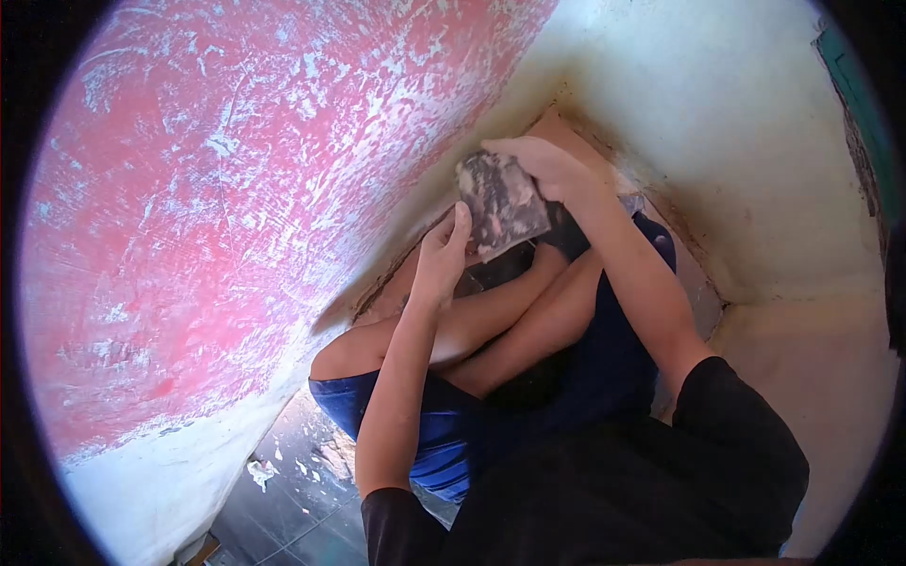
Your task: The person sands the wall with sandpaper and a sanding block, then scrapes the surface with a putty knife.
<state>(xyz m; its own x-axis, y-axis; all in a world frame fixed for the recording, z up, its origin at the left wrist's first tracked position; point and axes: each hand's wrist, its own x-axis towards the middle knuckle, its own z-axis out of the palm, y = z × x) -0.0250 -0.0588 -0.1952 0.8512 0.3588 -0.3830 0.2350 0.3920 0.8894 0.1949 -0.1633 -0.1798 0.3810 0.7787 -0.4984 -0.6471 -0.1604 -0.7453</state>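
Note:
Between my two hands is a flat, roughly rectangular tile piece (503, 205), dark with pale, crusty patches and an uneven upper edge. My left hand (444, 255) grips its lower left side, thumb up along the edge. At the upper right corner, my right hand (552, 170) is closed on it, with a finger stretched along the top. The piece is held tilted above my crossed legs (491, 325), close to the corner of the walls. Fingers behind the piece are hidden.
A pink, scraped wall (226, 189) with white patches rises close on my left. A cream wall (736, 141) stands ahead and to the right, stained at its base. Pale flakes and debris (330, 453) lie on the dark tiled floor (283, 519).

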